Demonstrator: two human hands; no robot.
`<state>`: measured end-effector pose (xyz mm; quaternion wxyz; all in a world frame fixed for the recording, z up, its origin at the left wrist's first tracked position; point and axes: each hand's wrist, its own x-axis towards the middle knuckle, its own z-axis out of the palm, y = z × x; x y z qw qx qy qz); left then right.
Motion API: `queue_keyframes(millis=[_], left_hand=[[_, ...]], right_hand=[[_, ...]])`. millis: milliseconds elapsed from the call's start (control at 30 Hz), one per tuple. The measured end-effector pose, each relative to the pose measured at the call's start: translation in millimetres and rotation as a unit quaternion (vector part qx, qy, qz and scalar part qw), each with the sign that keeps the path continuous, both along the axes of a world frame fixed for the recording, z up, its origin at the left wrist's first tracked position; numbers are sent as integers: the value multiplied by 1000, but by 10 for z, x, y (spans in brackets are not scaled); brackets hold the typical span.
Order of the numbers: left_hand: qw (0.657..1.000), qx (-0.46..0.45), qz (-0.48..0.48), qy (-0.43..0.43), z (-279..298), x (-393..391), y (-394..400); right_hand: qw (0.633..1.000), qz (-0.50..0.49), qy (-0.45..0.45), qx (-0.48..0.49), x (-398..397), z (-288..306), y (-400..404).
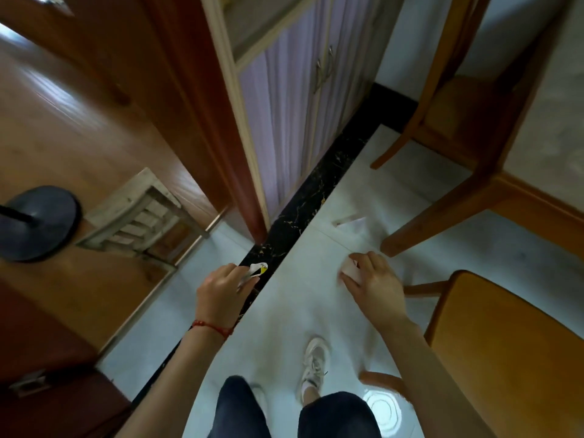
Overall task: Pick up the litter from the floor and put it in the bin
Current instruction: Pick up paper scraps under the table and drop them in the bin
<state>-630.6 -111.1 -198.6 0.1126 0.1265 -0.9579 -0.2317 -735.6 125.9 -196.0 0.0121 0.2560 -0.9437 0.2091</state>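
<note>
Your two knees (294,412) fill the bottom edge, one white shoe (314,365) ahead of them on the pale tile floor (294,308). Your left hand (218,295) pinches one crumpled white and yellow wrapper (254,271), its long axis pointing toward the black marble strip (316,191). Your right hand (374,281), right of that strip, curls its fingers around one pale scrap (349,268). One more white paper (352,221) lies beyond, beside a wooden chair leg (442,213). Two chairs crowd the right side.

One head-worn wide-angle view looks steeply down at the floor (294,311) from standing height, edges bowed and blurred.
</note>
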Motion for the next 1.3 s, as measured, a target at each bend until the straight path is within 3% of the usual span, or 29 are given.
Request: queue_keyframes(millis=[200,533,1000,1300], left_hand=[[1000,-10,0,19,89,683,-337],[998,-35,56,11,321,2061,-494],[971,-63,227,34,494,3916,785],[939,-56,340,13,731,5281,1226]], right_hand=[[999,16,23,16,638,129,-237],[995,94,-23,25,1604,381,-492],[970,238,-34,-19,2791,530,135],[932,356,-5,-59,3862,707,-38]])
